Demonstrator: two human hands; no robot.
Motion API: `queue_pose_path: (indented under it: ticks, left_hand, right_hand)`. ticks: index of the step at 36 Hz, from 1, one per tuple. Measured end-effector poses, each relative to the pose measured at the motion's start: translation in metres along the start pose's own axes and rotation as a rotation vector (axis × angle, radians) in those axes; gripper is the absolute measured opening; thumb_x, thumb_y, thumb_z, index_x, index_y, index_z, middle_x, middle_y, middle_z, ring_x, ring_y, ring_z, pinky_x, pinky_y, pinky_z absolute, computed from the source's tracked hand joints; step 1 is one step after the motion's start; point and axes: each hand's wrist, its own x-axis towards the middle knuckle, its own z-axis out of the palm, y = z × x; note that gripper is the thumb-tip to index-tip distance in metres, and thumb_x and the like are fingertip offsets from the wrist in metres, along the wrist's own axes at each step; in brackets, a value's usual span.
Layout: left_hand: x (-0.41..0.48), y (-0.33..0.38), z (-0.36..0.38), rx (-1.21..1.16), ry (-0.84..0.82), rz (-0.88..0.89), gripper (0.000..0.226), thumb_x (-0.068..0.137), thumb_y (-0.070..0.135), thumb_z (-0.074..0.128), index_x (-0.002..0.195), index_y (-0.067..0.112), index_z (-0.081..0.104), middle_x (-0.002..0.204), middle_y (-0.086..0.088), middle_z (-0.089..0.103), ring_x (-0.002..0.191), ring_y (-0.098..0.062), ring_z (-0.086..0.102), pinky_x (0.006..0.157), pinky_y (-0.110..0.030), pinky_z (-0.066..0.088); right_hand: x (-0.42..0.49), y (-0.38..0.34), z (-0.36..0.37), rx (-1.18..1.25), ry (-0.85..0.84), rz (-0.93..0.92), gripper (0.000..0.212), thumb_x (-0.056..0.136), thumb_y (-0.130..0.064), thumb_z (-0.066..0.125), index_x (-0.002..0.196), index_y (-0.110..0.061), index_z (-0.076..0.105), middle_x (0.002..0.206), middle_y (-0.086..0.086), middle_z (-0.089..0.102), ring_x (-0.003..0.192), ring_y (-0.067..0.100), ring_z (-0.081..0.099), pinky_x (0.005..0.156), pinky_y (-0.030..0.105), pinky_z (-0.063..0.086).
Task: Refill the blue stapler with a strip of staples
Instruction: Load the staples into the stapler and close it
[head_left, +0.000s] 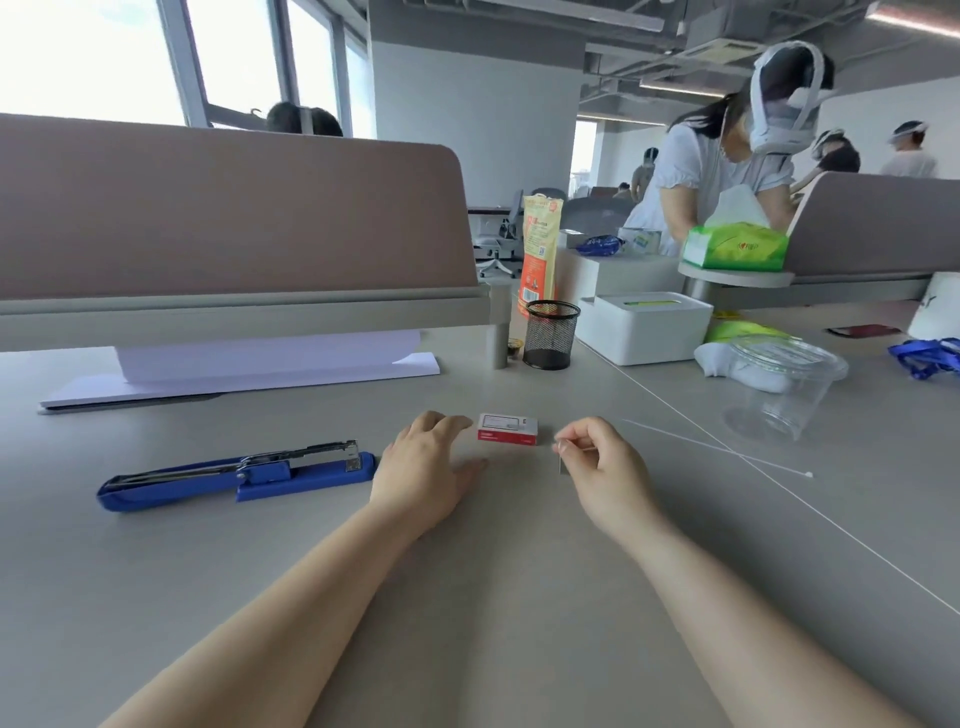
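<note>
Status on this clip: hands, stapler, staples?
Right hand pinching staple strip. Left hand open beside staple box. Blue stapler open, unloaded. Path clear.

- Blue stapler (236, 475), silver metal top.
- Red-and-white box (507, 429).
- Black mesh cup (551, 335).
- Green tissue pack (735, 248).
- Orange-and-yellow bag (540, 244).
- Grey table (467, 597).
- White paper (270, 364).

You see a black mesh pen cup (551, 335) upright on the surface (260, 545) | white lidded box (643, 332) just beside it | clear plastic cup (782, 384) on its side | white paper stack (249, 371) far left
</note>
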Motion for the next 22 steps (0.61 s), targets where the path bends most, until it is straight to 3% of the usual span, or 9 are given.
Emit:
queue_pose_path:
  ticks: [5, 10, 14, 19, 22]
  left_hand:
    - [-0.053, -0.028, -0.049, 0.074, 0.103, 0.090, 0.043, 0.082, 0.046, 0.059, 0.121, 0.030, 0.052, 0.118, 0.004, 0.056, 0.105, -0.022, 0.055, 0.090, -0.039, 0.044]
    - [-0.091, -0.075, -0.099, 0.180, 0.218, 0.009, 0.037, 0.081, 0.040, 0.062, 0.116, 0.029, 0.057, 0.113, 0.002, 0.059, 0.103, -0.025, 0.055, 0.087, -0.039, 0.044]
    - [-0.108, -0.109, -0.120, 0.247, 0.275, -0.075, 0.035, 0.081, 0.037, 0.064, 0.113, 0.028, 0.059, 0.113, 0.000, 0.057, 0.104, -0.028, 0.053, 0.087, -0.039, 0.042]
    - [-0.102, -0.132, -0.127, 0.297, 0.302, -0.102, 0.040, 0.083, 0.041, 0.059, 0.121, 0.028, 0.054, 0.127, 0.004, 0.054, 0.118, -0.025, 0.047, 0.095, -0.039, 0.037]
    - [-0.093, -0.143, -0.124, 0.286, 0.281, -0.127, 0.047, 0.083, 0.051, 0.047, 0.127, 0.032, 0.050, 0.136, 0.008, 0.051, 0.130, -0.018, 0.039, 0.107, -0.037, 0.026]
  right_hand:
    - [-0.011, -0.026, 0.027, -0.011, -0.106, -0.090, 0.008, 0.088, -0.021, 0.053, 0.081, -0.025, 0.055, 0.080, -0.002, 0.065, 0.078, 0.016, 0.060, 0.069, 0.028, 0.045]
    - [-0.021, -0.066, 0.075, -0.034, -0.178, -0.208, 0.007, 0.087, -0.021, 0.052, 0.083, -0.024, 0.057, 0.072, -0.012, 0.060, 0.070, 0.014, 0.058, 0.069, 0.034, 0.048]
    - [-0.024, -0.095, 0.117, -0.006, -0.149, -0.280, 0.008, 0.088, -0.016, 0.050, 0.086, -0.016, 0.057, 0.086, 0.000, 0.064, 0.078, 0.019, 0.058, 0.073, 0.033, 0.047]
    - [-0.016, -0.114, 0.147, 0.016, -0.065, -0.380, 0.008, 0.088, -0.013, 0.049, 0.088, -0.013, 0.057, 0.086, 0.002, 0.064, 0.077, 0.019, 0.057, 0.071, 0.032, 0.049]
    - [-0.011, -0.109, 0.155, -0.037, -0.057, -0.458, 0.008, 0.088, -0.012, 0.049, 0.091, -0.011, 0.057, 0.088, 0.002, 0.063, 0.079, 0.019, 0.057, 0.072, 0.033, 0.050]
